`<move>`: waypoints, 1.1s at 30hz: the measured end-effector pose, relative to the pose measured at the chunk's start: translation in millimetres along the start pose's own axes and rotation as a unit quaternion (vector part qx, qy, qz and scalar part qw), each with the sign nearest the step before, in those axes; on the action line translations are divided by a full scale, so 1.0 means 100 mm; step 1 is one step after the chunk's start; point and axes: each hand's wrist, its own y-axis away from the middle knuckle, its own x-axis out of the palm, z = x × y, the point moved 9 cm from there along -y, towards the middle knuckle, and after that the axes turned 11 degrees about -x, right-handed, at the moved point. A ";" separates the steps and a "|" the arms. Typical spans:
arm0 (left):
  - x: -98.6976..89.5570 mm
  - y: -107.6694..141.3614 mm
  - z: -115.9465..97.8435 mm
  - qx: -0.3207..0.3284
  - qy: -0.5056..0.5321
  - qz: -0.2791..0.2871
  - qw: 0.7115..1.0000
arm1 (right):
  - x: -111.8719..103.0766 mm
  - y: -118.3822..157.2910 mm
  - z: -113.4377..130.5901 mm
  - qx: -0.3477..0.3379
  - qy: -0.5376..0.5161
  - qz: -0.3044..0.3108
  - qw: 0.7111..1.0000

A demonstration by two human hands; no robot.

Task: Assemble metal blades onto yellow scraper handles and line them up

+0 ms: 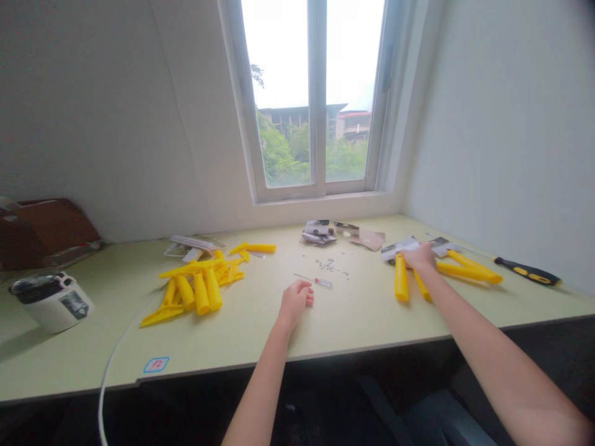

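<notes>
My left hand (296,301) rests on the table with its fingers loosely curled and nothing visible in them. Just beyond it lies a small screwdriver (323,282) with a clear and red handle, close to the fingers. Tiny metal parts (328,266), too small to name, are scattered behind that. On the right, my right hand (422,257) reaches down onto the flat ends of yellow-handled scrapers (402,282), its fingers closed around one end and partly hidden. One yellow handle (422,287) comes out beneath the wrist. More scrapers (469,271) lie just right of this hand.
A pile of yellow scraper parts (199,291) covers the table's left middle. Printed packets (318,230) lie below the window. A black-and-yellow screwdriver (527,271) is at far right, a white mug (60,303) at far left. A white cable (114,359) hangs over the front edge.
</notes>
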 end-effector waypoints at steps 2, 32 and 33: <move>0.00 0.01 -0.01 0.003 -0.014 -0.004 1.000 | 0.01 0.03 -0.03 0.036 0.061 -0.002 0.997; -0.44 -0.15 -0.42 0.042 -0.351 -0.175 0.919 | 1.18 1.57 1.77 -0.467 -0.015 0.093 0.879; -0.53 -0.10 -0.58 0.091 -0.415 -0.222 0.877 | 1.18 1.65 1.83 -0.490 -0.020 0.099 0.866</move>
